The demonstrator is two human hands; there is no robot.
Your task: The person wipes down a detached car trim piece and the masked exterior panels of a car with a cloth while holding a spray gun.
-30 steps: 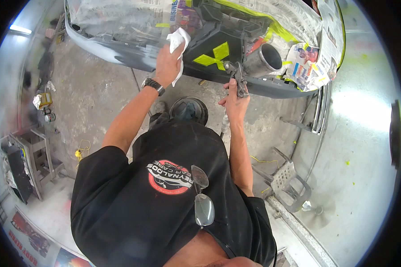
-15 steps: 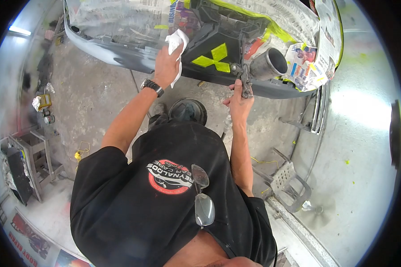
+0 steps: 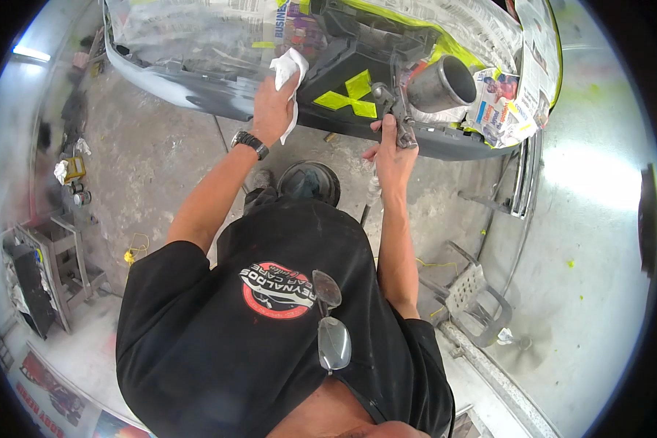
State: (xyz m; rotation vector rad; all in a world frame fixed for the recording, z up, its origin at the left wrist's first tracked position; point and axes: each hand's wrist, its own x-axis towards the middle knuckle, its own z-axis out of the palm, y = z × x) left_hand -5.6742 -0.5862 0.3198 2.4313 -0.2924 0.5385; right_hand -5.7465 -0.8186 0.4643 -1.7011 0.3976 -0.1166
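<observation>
A white cloth (image 3: 287,68) is gripped in my left hand (image 3: 273,108), at the lower edge of a dark grey car bumper (image 3: 190,93). My right hand (image 3: 396,157) is wrapped round the handle of a spray gun (image 3: 391,104); some of its fingers are hidden behind the grip. On top of the gun sits a grey metal cup (image 3: 438,86), tilted to the right with its mouth uncovered. Between my hands, a three-diamond emblem (image 3: 347,96) on the bumper is covered in yellow-green tape. Newspaper (image 3: 197,29) masks the bumper's upper openings.
An air hose (image 3: 370,201) hangs below the gun. A round dark stool or bucket (image 3: 309,182) stands by my legs. To the right are a plastic chair (image 3: 476,296) and metal rails (image 3: 522,182). Cans (image 3: 82,197) and a metal frame (image 3: 69,255) stand at left.
The spray gun and its cup have shifted slightly right and up, with my right hand turning a little. My left hand and the cloth have stayed almost still.
</observation>
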